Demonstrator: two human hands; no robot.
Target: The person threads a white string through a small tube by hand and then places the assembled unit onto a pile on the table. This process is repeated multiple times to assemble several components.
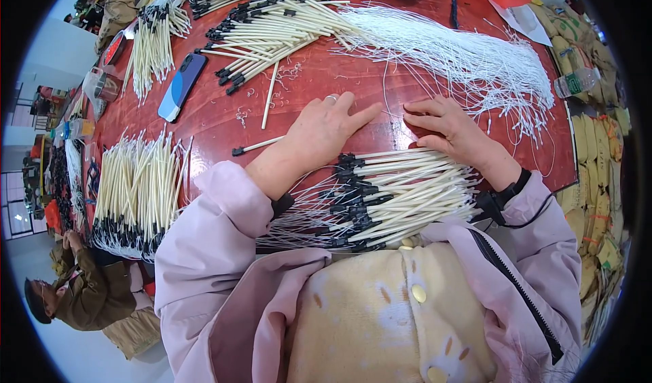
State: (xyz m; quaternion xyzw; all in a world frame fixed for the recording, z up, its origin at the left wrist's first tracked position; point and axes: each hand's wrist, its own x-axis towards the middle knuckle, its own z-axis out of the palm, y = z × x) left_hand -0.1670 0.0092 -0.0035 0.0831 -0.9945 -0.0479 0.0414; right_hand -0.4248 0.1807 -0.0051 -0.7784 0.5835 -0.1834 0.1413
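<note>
My left hand (324, 129) lies flat on the dark red table (312, 84), fingers together and pointing right, a ring on one finger. My right hand (454, 130) rests beside it, fingers curled toward a thin white wire (392, 114) on the tabletop between the two hands. Whether the fingertips pinch the wire is not clear. Just below both hands, at the table's near edge, lies a pile of cream tubes with black end caps and thin wires (387, 196). A single cream tube (258, 145) lies left of my left wrist.
A big bundle of white wires (462, 57) spreads at the upper right. More cream tube piles lie at the top (272, 23), upper left (153, 43) and left (139, 186). A blue phone (181, 86) lies at the left. Another person (88, 294) sits lower left.
</note>
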